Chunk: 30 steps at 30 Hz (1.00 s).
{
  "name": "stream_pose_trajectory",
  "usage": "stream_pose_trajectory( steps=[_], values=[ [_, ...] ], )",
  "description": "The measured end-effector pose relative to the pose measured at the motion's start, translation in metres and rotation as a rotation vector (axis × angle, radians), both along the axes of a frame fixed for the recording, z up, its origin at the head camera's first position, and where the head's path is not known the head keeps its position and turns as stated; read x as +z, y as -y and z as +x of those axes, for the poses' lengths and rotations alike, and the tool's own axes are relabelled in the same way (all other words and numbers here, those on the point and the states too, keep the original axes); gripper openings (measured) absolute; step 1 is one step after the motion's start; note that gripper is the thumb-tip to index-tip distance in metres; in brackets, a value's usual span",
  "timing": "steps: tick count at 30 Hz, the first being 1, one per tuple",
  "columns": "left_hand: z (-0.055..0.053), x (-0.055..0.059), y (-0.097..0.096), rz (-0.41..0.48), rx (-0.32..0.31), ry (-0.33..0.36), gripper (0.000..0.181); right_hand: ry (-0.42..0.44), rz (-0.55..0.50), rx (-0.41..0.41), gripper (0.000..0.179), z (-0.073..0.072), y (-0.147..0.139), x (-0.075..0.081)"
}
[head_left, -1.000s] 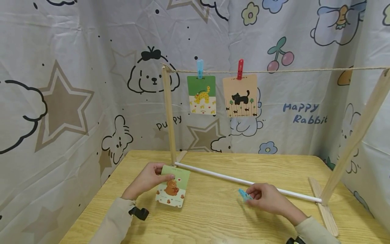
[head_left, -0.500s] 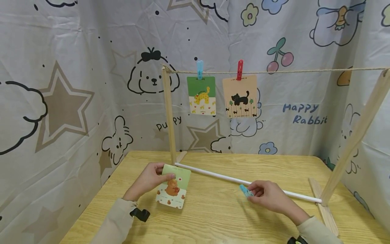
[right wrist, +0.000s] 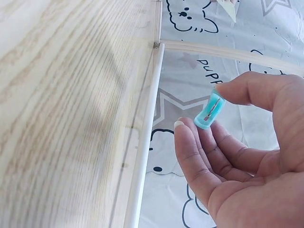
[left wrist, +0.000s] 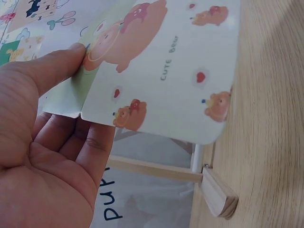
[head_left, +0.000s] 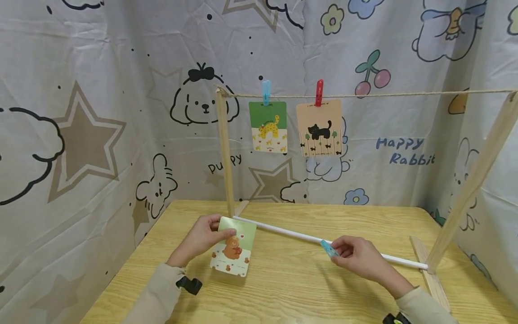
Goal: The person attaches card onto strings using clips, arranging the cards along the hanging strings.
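Note:
My left hand [head_left: 205, 238] pinches a green and white bear card [head_left: 232, 252] along its left edge, thumb across the front and fingers behind. In the left wrist view the card [left wrist: 161, 71] shows a crease beside the fingers and the words "CUTE Bear". My right hand [head_left: 362, 258] holds a light blue clothespin [head_left: 329, 248] between thumb and fingers, above the table near the white rod. The right wrist view shows the clothespin's [right wrist: 210, 111] metal spring. From the string [head_left: 376, 94] hang a green leopard card [head_left: 269, 130] under a blue clothespin [head_left: 265, 92] and a peach cat card [head_left: 319, 128] under a red clothespin [head_left: 319, 92].
A wooden post [head_left: 225, 153] on the left and another post [head_left: 471, 184] on the right carry the string. A white rod [head_left: 283, 231] joins their feet across the wooden table [head_left: 291, 288]. A printed curtain [head_left: 121, 54] surrounds the back and sides.
The left hand has shifted slightly right and up with the bear card. The right hand has lifted a little with its clothespin and drifted slightly right. The hanging cards stay put.

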<state>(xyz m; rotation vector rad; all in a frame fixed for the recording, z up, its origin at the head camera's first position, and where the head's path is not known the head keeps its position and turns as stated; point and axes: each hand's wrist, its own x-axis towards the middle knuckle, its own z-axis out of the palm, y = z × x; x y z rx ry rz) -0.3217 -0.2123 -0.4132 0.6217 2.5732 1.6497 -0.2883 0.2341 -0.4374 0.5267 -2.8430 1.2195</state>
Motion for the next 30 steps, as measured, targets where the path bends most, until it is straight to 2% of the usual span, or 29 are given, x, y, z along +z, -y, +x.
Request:
stream_pose_trajectory(
  steps=[7,20,30],
  values=[
    [0.0,0.001,-0.007,-0.002,0.025,-0.024,0.038,0.01,-0.009,0.0,0.028,0.001,0.0,0.003],
    [0.0,-0.004,-0.018,0.036,-0.002,-0.042,0.033,0.029,-0.056,0.004,0.028,0.003,0.0,0.005],
    [-0.001,0.005,-0.028,0.04,0.019,-0.086,0.03,0.016,-0.05,-0.025,0.027,0.002,-0.003,0.005]
  ],
)
